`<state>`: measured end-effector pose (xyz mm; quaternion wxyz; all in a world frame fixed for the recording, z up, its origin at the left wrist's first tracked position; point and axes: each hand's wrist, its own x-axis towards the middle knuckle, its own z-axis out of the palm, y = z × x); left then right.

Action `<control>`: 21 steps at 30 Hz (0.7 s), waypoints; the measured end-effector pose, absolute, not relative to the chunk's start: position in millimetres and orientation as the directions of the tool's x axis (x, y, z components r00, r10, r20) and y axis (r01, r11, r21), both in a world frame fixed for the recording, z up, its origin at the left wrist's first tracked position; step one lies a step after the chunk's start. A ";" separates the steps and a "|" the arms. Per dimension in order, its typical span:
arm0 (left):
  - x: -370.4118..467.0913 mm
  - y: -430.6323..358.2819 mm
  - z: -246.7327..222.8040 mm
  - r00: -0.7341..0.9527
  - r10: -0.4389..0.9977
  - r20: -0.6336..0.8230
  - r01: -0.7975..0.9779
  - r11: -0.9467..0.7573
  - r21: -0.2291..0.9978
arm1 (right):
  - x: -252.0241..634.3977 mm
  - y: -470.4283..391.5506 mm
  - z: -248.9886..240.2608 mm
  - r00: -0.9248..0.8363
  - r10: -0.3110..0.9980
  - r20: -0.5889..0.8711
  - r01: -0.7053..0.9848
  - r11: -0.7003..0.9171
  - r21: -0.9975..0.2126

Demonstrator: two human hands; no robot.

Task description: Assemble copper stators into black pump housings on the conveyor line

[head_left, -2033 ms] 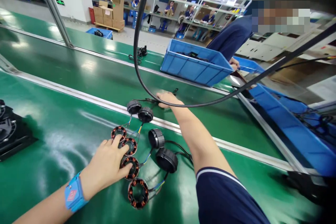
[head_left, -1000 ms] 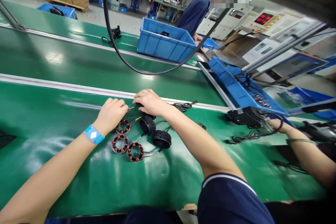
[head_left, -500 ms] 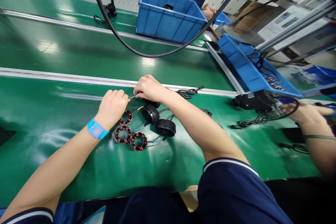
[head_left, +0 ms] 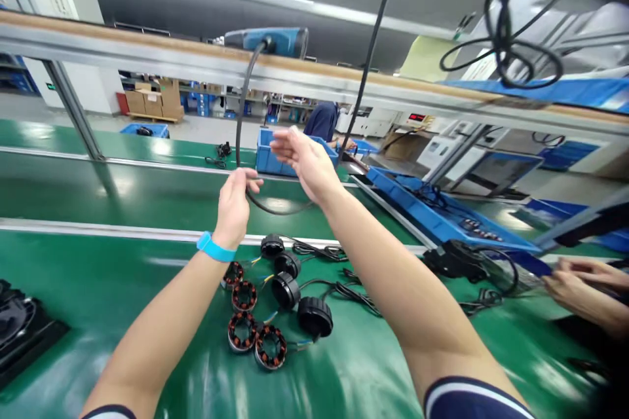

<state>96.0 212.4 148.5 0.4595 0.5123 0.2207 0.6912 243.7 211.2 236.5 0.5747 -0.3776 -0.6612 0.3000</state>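
My left hand [head_left: 236, 200], with a blue band on the wrist, is raised over the bench beside a hanging black cable [head_left: 239, 118]. Its fingers are apart and nothing shows in them; whether they touch the cable I cannot tell. My right hand [head_left: 307, 160] is lifted in front of a blue bin [head_left: 268, 156], fingers stretched out, holding nothing. Below both hands lie several copper-wound motor stators [head_left: 270, 346], joined by coloured wires to round black caps [head_left: 315, 317]. Black cords [head_left: 354, 298] trail from the caps, partly behind my right forearm.
A shelf rail [head_left: 171, 49] crosses above the bench, bearing a blue power tool [head_left: 287, 41]. At right are a long blue tray [head_left: 417, 200], a black device [head_left: 455, 260] and another person's hands [head_left: 580, 281]. A black part [head_left: 24, 330] lies at left.
Both hands have let go of the coloured wires and risen away from the bench, opening. The view has tilted up, bringing in the shelf rail and power tool.
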 end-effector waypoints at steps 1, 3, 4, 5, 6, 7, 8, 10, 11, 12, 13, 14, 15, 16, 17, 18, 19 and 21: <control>94.3 199.7 154.0 -0.033 0.855 0.518 -0.418 -0.482 0.770 | 239.2 223.4 251.4 -0.040 0.870 0.491 0.099 0.492 -0.865; 84.8 170.3 162.1 0.015 0.862 0.507 -0.460 -0.445 0.769 | 230.6 245.2 279.2 -0.054 0.899 0.435 0.011 0.436 -0.900; 78.2 155.0 165.1 0.026 0.874 0.486 -0.493 -0.412 0.767 | 226.4 254.0 291.9 -0.063 0.898 0.435 -0.028 0.434 -0.901; 71.5 139.8 167.2 0.029 0.889 0.457 -0.526 -0.376 0.763 | 221.9 261.5 303.6 -0.066 0.892 0.448 -0.069 0.443 -0.894; 65.3 124.9 167.8 0.029 0.904 0.426 -0.552 -0.341 0.761 | 217.0 267.7 314.3 -0.059 0.883 0.466 -0.112 0.458 -0.882; 60.1 110.6 166.3 0.030 0.917 0.397 -0.566 -0.312 0.763 | 211.3 272.9 323.9 -0.044 0.875 0.483 -0.157 0.471 -0.868; 56.3 96.9 162.4 0.036 0.928 0.371 -0.572 -0.286 0.769 | 204.8 277.1 332.4 -0.025 0.868 0.496 -0.205 0.481 -0.852; 53.4 72.1 145.9 0.086 0.946 0.313 -0.565 -0.213 0.797 | 189.1 281.8 344.8 0.003 0.861 0.509 -0.310 0.484 -0.818; 54.2 61.5 133.7 0.130 0.952 0.279 -0.563 -0.161 0.811 | 180.4 281.4 348.1 0.007 0.861 0.509 -0.361 0.477 -0.801; 56.4 52.1 119.6 0.176 0.955 0.238 -0.564 -0.100 0.819 | 171.5 278.3 348.6 0.007 0.862 0.507 -0.407 0.466 -0.786; 59.5 43.8 104.3 0.220 0.956 0.194 -0.566 -0.037 0.824 | 163.1 271.6 346.2 0.004 0.863 0.506 -0.447 0.454 -0.771; 63.2 36.2 88.8 0.264 0.953 0.149 -0.558 0.025 0.829 | 155.7 260.7 340.5 -0.002 0.862 0.506 -0.474 0.445 -0.760; 67.2 28.7 73.6 0.309 0.945 0.105 -0.541 0.083 0.837 | 149.9 245.2 331.6 -0.009 0.859 0.511 -0.483 0.444 -0.755; 71.0 21.0 59.6 0.354 0.933 0.067 -0.513 0.133 0.848 | 146.1 224.8 320.1 -0.016 0.856 0.517 -0.474 0.449 -0.758; 74.4 12.5 46.9 0.410 0.911 0.040 -0.471 0.174 0.865 | 144.4 199.7 306.6 -0.020 0.852 0.522 -0.447 0.460 -0.767; 77.0 3.3 36.0 0.488 0.873 0.023 -0.419 0.211 0.883 | 144.9 170.7 292.0 -0.020 0.853 0.522 -0.403 0.471 -0.785; 78.5 -6.4 26.7 0.589 0.808 0.018 -0.362 0.244 0.899 | 147.2 138.8 277.1 -0.013 0.860 0.511 -0.342 0.476 -0.810; 78.2 -24.7 12.4 0.797 0.604 0.033 -0.254 0.285 0.924 | 156.7 70.9 248.7 0.033 0.866 0.499 -0.210 0.495 -0.843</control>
